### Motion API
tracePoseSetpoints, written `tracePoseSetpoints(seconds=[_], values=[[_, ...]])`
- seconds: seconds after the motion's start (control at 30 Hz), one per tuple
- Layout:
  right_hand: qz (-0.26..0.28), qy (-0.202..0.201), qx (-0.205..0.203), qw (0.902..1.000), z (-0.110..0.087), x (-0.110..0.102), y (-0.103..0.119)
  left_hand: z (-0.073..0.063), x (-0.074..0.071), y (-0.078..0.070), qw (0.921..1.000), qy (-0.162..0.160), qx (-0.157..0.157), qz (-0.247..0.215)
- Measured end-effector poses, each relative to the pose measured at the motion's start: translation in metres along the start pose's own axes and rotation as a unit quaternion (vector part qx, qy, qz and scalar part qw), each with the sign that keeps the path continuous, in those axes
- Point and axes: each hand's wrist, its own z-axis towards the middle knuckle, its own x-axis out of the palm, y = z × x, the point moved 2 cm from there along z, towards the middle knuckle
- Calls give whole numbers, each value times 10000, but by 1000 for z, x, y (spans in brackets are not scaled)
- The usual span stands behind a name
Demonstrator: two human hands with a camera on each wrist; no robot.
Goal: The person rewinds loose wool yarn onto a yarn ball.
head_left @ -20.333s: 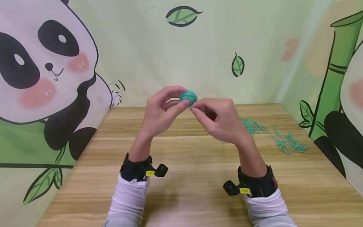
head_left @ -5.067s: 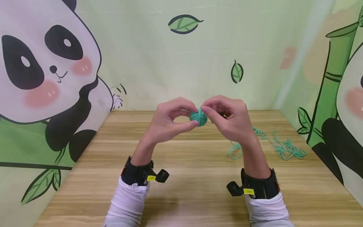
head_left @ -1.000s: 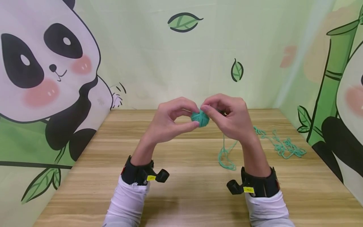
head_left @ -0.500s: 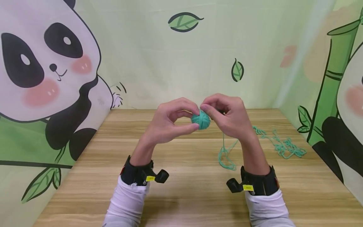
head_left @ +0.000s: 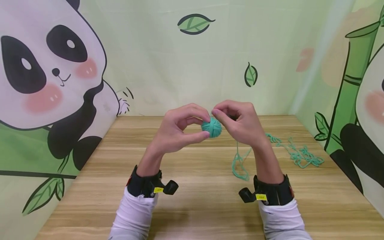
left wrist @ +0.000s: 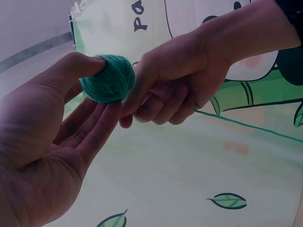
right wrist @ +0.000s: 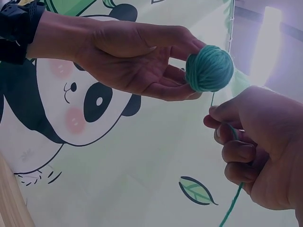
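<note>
A small teal ball of yarn (head_left: 211,127) is pinched between the thumb and fingers of my left hand (head_left: 180,128), held up above the table. My right hand (head_left: 240,121), just to its right, pinches the yarn strand (right wrist: 212,99) close to the ball. In the right wrist view that strand runs from the ball into my thumb and forefinger, through my curled fingers, and out below as a tail (right wrist: 232,208). From the right hand the yarn hangs to a loose loop (head_left: 240,166) on the table.
More loose teal yarn (head_left: 304,156) lies in tangled loops on the right of the wooden table (head_left: 192,200). A cloth backdrop (head_left: 156,66) with pandas, leaves and bamboo stands behind and at both sides. Each wrist wears a black strap with a small camera (head_left: 171,187).
Over the last second the ball has turned slightly in the left hand, and the right hand has drawn a little away from it. Earlier, the loose loop lay farther back, partly behind the right arm.
</note>
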Motion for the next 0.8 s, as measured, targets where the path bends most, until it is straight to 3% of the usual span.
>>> tracePoseSetpoints(seconds=[0.2,0.33,0.63,0.8], values=[[-104,-51,498,9987,0,0,-4,0,0,-1,9999,-124,74,-7],[-179,81,619,9979,1,1,-5,0,-1,-2,9993,-361,127,-15],[-382,744,-39,9965,1,9,2,0,-6,1,9922,-1191,91,366],[-365,824,-238,9956,0,11,7,1,-7,3,9881,-1444,45,531]])
